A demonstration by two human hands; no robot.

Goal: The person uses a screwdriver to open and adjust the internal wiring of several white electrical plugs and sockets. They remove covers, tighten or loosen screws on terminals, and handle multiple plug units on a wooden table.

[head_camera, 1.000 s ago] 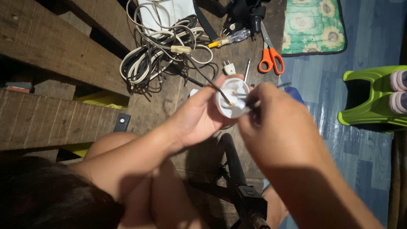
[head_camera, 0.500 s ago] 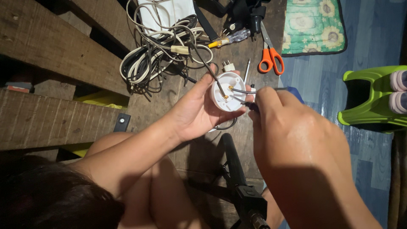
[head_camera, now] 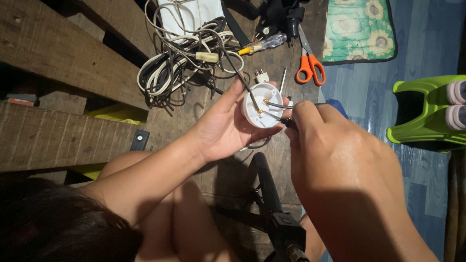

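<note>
My left hand (head_camera: 228, 128) cups the round white electrical fitting (head_camera: 262, 104), open face up, just below centre of the wooden table (head_camera: 233, 174). My right hand (head_camera: 340, 165), at its four o'clock, pinches a thin screwdriver (head_camera: 286, 121), tip at a brass terminal where the grey wires (head_camera: 279, 105) enter. I judge I'm tightening terminals; next wants steady turning, fitting held still. Orange scissors (head_camera: 309, 65) lie at one o'clock.
</note>
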